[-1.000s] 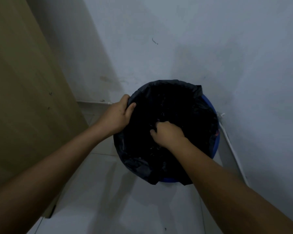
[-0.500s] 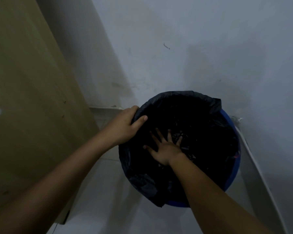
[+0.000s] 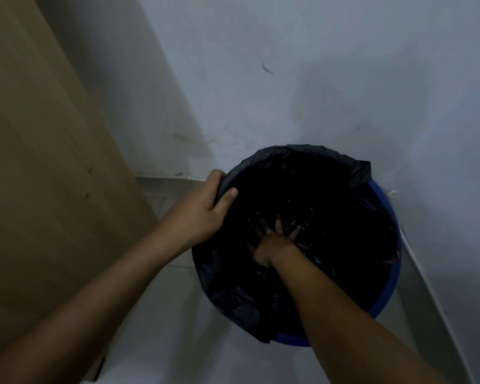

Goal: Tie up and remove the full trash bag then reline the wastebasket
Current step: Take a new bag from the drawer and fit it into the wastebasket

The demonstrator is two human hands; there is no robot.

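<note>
While the left hand (image 3: 203,209) pinches the folded rim of the thin black plastic trash bag (image 3: 352,173) at about nine o'clock on the round blue plastic wastebasket (image 3: 387,297), the right hand (image 3: 273,242) reaches down inside with its fingers (image 3: 278,223) spread flat, gripping nothing and pressing on the dark liner near the centre. Left hand: closed, thumb inside the mouth, other fingers wrapped over the outside of the rim. The wastebasket stands on the pale floor (image 3: 164,342) in a corner, close to the grey wall (image 3: 288,79), with a tan wooden panel (image 3: 39,162) well off toward nine o'clock.

By the look of it, this is the relining step: the bag is being seated. What lies beneath the palm is too dark to make out. To do it well, push the liner down and outward toward the base so trapped air escapes, working round from the centre to the sides. Keep the nine o'clock pinch firm so the rim is not dragged in. The blue edge shows bare from roughly two to six o'clock; the overhang there probably needs folding over next, and the slack flap (image 3: 250,320) at seven o'clock wants evening out. Thin film tears easily, so press with flat fingers.
</note>
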